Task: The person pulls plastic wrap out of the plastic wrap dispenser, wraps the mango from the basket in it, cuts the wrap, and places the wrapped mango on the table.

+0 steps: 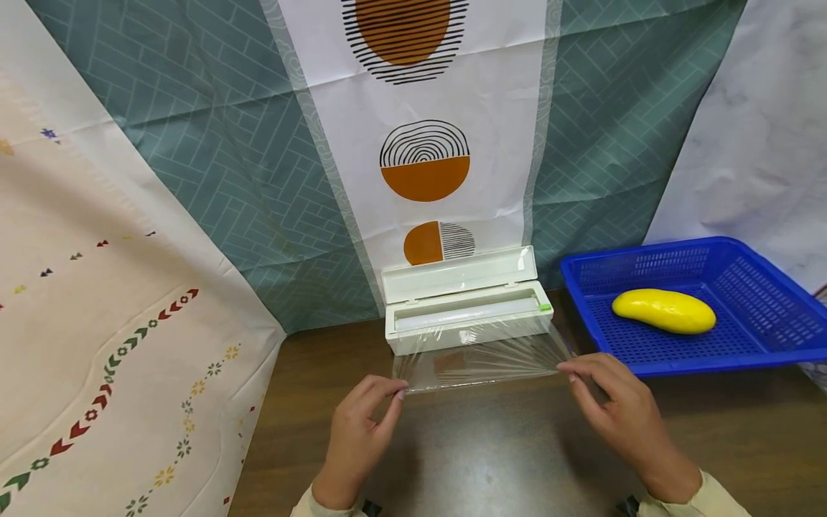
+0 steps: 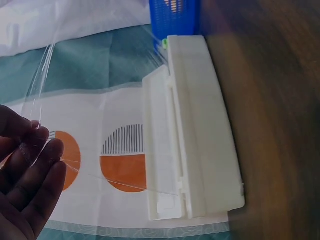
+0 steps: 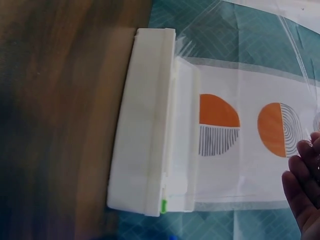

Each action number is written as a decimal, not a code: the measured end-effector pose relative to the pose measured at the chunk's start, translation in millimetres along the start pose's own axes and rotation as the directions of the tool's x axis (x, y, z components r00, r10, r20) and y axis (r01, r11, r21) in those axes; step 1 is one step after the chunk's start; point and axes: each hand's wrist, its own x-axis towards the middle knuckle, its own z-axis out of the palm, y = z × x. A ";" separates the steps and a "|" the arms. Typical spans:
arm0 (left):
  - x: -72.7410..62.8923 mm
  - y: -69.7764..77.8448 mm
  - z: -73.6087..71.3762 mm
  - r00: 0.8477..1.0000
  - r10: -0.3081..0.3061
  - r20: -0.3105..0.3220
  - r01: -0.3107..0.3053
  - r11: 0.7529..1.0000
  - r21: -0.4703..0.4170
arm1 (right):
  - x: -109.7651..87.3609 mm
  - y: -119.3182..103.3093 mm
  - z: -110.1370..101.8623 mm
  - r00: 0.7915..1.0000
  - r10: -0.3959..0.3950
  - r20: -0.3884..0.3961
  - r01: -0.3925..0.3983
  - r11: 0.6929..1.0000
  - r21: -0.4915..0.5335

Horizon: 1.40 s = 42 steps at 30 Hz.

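Observation:
A white cling film dispenser box (image 1: 474,334) stands at the back of the table with its lid (image 1: 460,274) raised and a roll inside. From it a clear sheet of cling film (image 1: 481,366) stretches toward me. My left hand (image 1: 363,424) pinches the sheet's near left corner between thumb and fingers. At the near right corner my right hand (image 1: 620,416) pinches the film too. Both wrist views show the dispenser box (image 2: 205,125) from the front, with the film hard to see. In the right wrist view only part of the right hand (image 3: 305,185) shows.
A blue plastic basket (image 1: 597,327) sits at the right, holding a yellow mango-shaped object (image 1: 664,311). Behind the dispenser hangs a patterned cloth (image 1: 323,179). A pale printed cloth (image 1: 129,323) covers the left side. The wooden table (image 1: 478,459) extends under both hands.

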 end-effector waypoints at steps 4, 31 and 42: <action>-5.2 -2.3 2.6 1.000 0.018 0.004 -0.018 1.000 -0.002 | -7.4 1.9 1.0 1.000 -0.015 -0.005 0.015 1.000 0.018; -43.8 -9.7 17.7 0.988 0.017 0.154 -0.027 0.997 0.067 | -58.0 14.1 8.2 0.975 0.051 0.218 -0.039 0.998 -0.058; -59.1 -18.0 29.1 0.978 0.028 0.208 -0.061 0.987 0.151 | -69.0 25.5 17.1 0.981 -0.031 0.191 0.031 1.000 0.003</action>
